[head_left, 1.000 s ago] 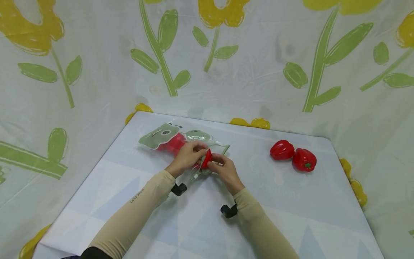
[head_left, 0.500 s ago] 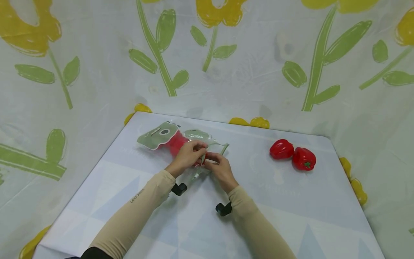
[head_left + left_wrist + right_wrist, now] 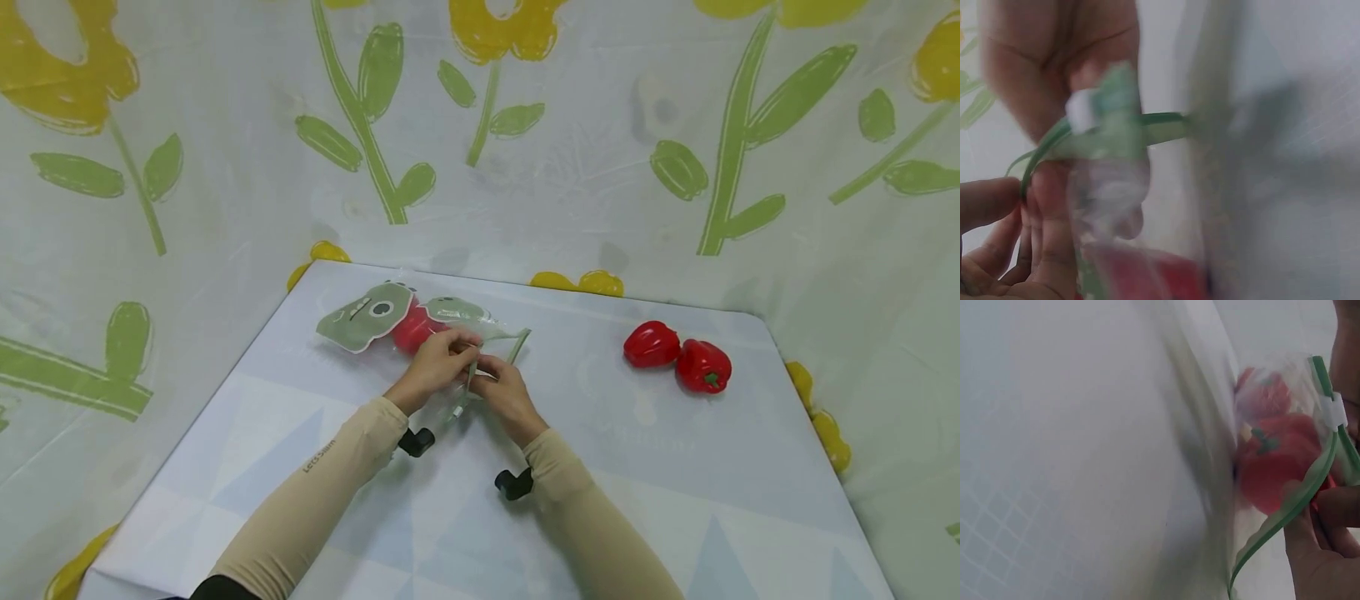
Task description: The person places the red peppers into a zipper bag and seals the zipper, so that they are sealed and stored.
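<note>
A clear plastic bag [image 3: 457,312] with a green cartoon animal print lies on the table, red bell peppers [image 3: 1272,469] showing through it. It has a green zip rim [image 3: 1291,512] and a white slider [image 3: 1335,412]. My left hand [image 3: 437,364] pinches the rim, holding it up at the near side. Opposite it, my right hand [image 3: 507,392] has its fingers in the bag's mouth, behind the rim. In the right wrist view its fingertips overlap the nearest pepper; whether they still grip it, I cannot tell.
Two more red bell peppers, one on its side [image 3: 652,344] and one with its stem facing me [image 3: 703,367], sit together at the table's right. A curtain [image 3: 570,167] with printed flowers surrounds the white and pale blue table [image 3: 600,483].
A red pepper seen between my hands at the bag's mouth has gone into the bag, out of sight. My right hand has moved left and in; the left hand stays at the rim.
</note>
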Available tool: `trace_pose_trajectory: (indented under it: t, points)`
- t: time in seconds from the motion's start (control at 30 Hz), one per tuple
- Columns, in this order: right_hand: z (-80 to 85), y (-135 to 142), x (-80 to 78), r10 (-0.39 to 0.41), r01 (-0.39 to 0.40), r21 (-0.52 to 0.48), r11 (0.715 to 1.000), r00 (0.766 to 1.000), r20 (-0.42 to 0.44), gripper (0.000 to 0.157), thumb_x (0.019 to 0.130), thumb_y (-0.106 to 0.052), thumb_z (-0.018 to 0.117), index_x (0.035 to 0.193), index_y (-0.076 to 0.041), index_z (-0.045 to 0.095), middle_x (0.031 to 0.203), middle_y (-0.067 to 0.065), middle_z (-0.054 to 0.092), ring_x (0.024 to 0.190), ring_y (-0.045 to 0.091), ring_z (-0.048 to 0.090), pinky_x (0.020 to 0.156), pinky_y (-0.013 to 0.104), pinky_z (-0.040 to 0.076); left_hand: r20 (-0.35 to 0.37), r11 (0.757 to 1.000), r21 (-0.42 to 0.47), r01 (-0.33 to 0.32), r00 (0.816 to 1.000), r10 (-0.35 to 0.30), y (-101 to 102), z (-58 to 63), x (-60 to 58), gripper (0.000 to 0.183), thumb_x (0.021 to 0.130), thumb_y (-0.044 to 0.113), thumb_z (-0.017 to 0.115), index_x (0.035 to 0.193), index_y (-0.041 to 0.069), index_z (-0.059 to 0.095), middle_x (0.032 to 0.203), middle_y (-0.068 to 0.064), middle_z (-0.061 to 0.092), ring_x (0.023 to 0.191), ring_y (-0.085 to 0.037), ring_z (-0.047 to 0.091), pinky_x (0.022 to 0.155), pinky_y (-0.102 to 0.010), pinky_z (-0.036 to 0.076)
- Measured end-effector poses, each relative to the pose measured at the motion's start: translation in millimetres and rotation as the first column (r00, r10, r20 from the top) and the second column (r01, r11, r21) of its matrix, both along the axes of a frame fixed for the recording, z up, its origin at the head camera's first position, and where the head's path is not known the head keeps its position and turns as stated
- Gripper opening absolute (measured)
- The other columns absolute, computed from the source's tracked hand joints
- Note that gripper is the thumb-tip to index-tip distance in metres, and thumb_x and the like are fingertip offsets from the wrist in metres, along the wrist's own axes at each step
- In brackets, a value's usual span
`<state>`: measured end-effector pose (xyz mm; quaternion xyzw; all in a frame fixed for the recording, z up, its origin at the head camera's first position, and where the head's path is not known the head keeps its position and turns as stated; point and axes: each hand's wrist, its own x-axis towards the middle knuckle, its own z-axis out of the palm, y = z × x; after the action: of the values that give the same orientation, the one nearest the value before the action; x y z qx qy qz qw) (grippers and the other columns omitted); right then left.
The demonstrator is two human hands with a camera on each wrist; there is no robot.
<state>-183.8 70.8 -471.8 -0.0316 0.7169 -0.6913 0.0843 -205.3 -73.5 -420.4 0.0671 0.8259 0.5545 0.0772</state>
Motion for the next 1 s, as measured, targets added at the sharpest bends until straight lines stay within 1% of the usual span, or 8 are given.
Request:
trace_pose_trajectory:
  t: [0.1,0.23,0.4,0.5,0.63,0.8,0.93,1.0]
  points:
    - [2.0,0,1.2,0.017,-0.017,-0.005,1.000,1.000,-0.005,0.040,0.092,-0.002,0.063,0.132,0.004,0.062,0.128,0.018,0.066,0.111,0.027,0.067,0.095,0.036,0.052,0.008,1.000,0.005,-0.005,1.000,0.005,0,-3.4,0.4,0.026,0.097,0.010,0.066,0.121,0.001,0.069,0.102,-0.011,0.070,0.088,-0.021,0.064,0.073,-0.029,0.058]
    - [4.0,3,1.8,0.012,-0.012,0.026,1.000,1.000,0.006,0.042,0.092,-0.007,0.066,0.133,0.001,0.063,0.131,0.017,0.065,0.114,0.027,0.066,0.097,0.037,0.051,0.007,1.000,0.011,-0.006,1.000,0.006,0,-6.9,-0.6,0.027,0.097,0.009,0.066,0.122,0.000,0.068,0.102,-0.012,0.069,0.089,-0.023,0.064,0.073,-0.030,0.059]
    - [2.9,6,-0.4,0.021,-0.024,0.055,0.998,0.999,0.043,0.044,0.093,-0.005,0.065,0.135,0.004,0.059,0.137,0.019,0.060,0.117,0.031,0.064,0.100,0.041,0.050,0.020,1.000,0.006,0.006,1.000,-0.006,-1,-5.9,-0.3,0.027,0.098,0.011,0.066,0.123,0.001,0.068,0.105,-0.012,0.069,0.090,-0.024,0.064,0.075,-0.031,0.059]
    - [1.1,7,-0.5,0.011,-0.013,0.033,0.999,0.999,0.051,0.044,0.093,-0.006,0.067,0.135,0.003,0.060,0.136,0.019,0.061,0.117,0.030,0.065,0.099,0.039,0.051,0.032,1.000,0.003,0.004,0.999,-0.004,-1,-5.5,-0.2,0.028,0.098,0.011,0.066,0.124,0.001,0.068,0.104,-0.012,0.068,0.090,-0.024,0.064,0.076,-0.032,0.059]
    - [-0.6,9,1.1,-0.009,0.009,-0.004,1.000,0.999,0.047,0.044,0.091,-0.008,0.070,0.134,-0.001,0.063,0.135,0.015,0.062,0.116,0.027,0.065,0.097,0.036,0.051,0.037,1.000,-0.008,-0.002,0.999,0.003,-1,-4.7,-0.9,0.028,0.098,0.012,0.066,0.124,0.002,0.068,0.103,-0.011,0.068,0.090,-0.024,0.064,0.076,-0.032,0.059]
    - [0.9,14,2.3,-0.021,0.020,0.021,1.000,0.999,0.044,0.042,0.090,-0.008,0.071,0.132,-0.006,0.066,0.134,0.011,0.063,0.116,0.025,0.065,0.097,0.036,0.051,0.024,1.000,-0.006,0.003,1.000,-0.003,-1,-4.0,-1.4,0.028,0.097,0.012,0.066,0.124,0.001,0.068,0.103,-0.011,0.068,0.087,-0.023,0.063,0.073,-0.030,0.059]
    - [3.1,22,3.6,-0.022,0.022,0.012,1.000,0.999,0.024,0.041,0.092,-0.005,0.067,0.134,-0.003,0.062,0.135,0.013,0.062,0.117,0.028,0.065,0.096,0.035,0.053,0.022,1.000,0.010,0.009,1.000,-0.009,-1,-4.2,-2.0,0.029,0.096,0.010,0.066,0.123,0.000,0.067,0.101,-0.012,0.069,0.081,-0.022,0.062,0.069,-0.028,0.057]
    - [4.1,28,4.5,-0.036,0.036,0.025,0.999,0.999,0.007,0.041,0.094,-0.005,0.066,0.135,-0.002,0.060,0.135,0.014,0.062,0.117,0.029,0.064,0.095,0.035,0.054,0.021,1.000,0.014,0.010,1.000,-0.010,-2,-4.4,-2.7,0.028,0.095,0.008,0.066,0.122,-0.001,0.067,0.099,-0.012,0.069,0.078,-0.022,0.062,0.067,-0.028,0.057]
